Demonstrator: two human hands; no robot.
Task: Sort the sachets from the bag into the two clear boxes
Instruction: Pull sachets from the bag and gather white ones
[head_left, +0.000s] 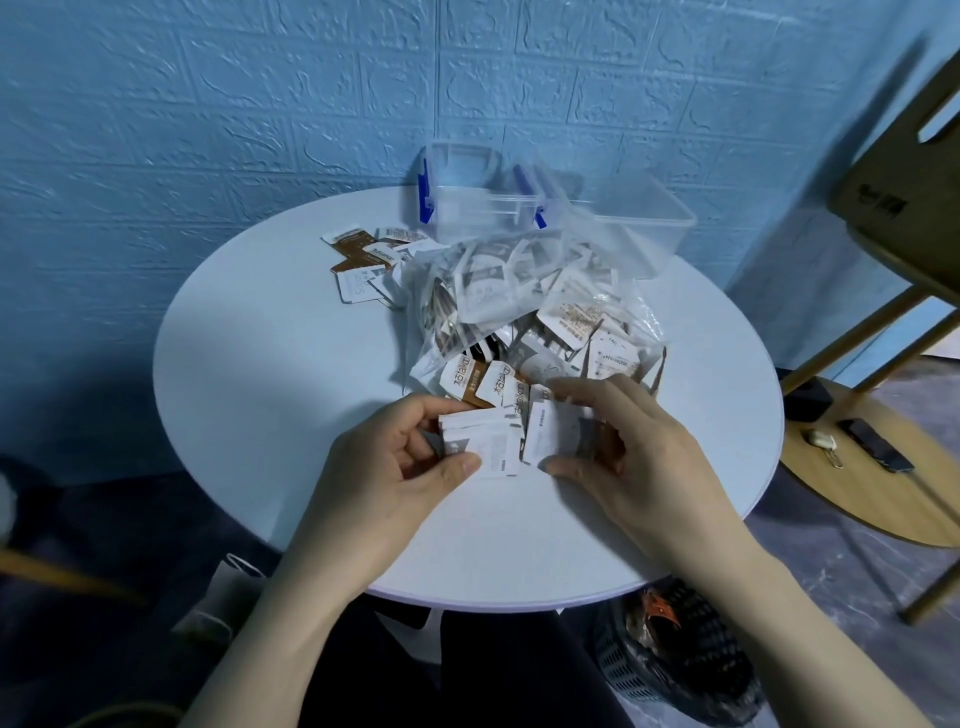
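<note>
A clear plastic bag (524, 296) full of white and brown sachets lies open in the middle of the round white table (270, 395). My left hand (384, 467) pinches a small stack of white sachets (483, 441) near the front of the table. My right hand (628, 447) grips another white sachet (550, 436) right beside that stack. Brown-and-white sachets (483, 382) spill from the bag's mouth just behind my hands. Two clear boxes stand at the back: one with blue latches (467, 197) and one (644, 223) to its right, partly behind the bag.
A loose pile of sachets (369, 260) lies on the table's back left. A wooden chair (914, 218) stands to the right, over a round wooden board (883, 467) with small items. A dark mesh basket (675, 654) sits on the floor under the table's front edge.
</note>
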